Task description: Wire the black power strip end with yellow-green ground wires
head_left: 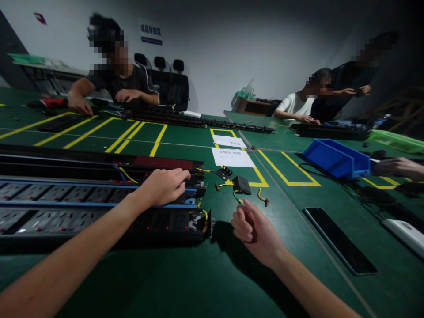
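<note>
My left hand (pixel 165 187) rests with bent fingers on the black and blue socket strips (pixel 96 194) at the left; whether it grips one is hidden. My right hand (pixel 255 227) is raised over the green table, fingers curled in; what they hold, if anything, cannot be made out. Just beyond it lie a small black box (pixel 242 184) with a green wire, a black plate (pixel 224 172) and a short yellow wire (pixel 263 196). Nearest me, a socket strip (pixel 155 225) ends in a tilted black end piece (pixel 209 224) with a yellow wire.
Right of my right hand lies a phone (pixel 339 240). Beyond it stand a blue bin (pixel 338 159) and a white power strip (pixel 406 234). Another person's hand (pixel 399 167) is beside the bin. Paper labels (pixel 232 157) lie mid-table. Several people sit or stand across the table.
</note>
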Available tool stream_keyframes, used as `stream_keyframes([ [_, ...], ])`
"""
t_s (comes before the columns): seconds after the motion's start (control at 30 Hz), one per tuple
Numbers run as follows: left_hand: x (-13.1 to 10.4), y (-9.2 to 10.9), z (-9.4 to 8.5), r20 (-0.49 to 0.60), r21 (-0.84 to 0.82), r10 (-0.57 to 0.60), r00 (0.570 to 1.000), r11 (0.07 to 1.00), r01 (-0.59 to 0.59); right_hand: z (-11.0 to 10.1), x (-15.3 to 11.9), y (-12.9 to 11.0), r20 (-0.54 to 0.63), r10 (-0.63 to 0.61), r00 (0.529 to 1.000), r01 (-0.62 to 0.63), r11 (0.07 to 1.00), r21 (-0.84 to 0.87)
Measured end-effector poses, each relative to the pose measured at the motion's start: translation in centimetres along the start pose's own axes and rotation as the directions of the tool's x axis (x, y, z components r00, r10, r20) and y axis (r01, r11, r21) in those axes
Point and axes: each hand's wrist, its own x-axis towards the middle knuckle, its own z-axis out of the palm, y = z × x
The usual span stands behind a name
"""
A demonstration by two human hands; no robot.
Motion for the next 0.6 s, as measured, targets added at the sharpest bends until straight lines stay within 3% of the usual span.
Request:
stream_keyframes([
  [0.4,0.08,0.05,-0.03,-0.011,-0.018,0.005,1.0,1.0,-0.005,-0.2,-0.06,0.26,-0.009,-0.02,1.0,0.02,0.999,-0.049],
  [0.53,0.1,0.0,0.03,-0.035,-0.04,0.009,0.999,0.999,-0.011,0.1,0.29,0.58,-0.035,-0.044,0.998,0.039,0.988,-0.15],
  [0.6,0.09,-0.07,0.07,-0.041,-0.044,0.006,0.999,0.999,-0.008,0.77,0.47,0.61,-0.079,-0.126,0.989,0.101,0.959,-0.266],
])
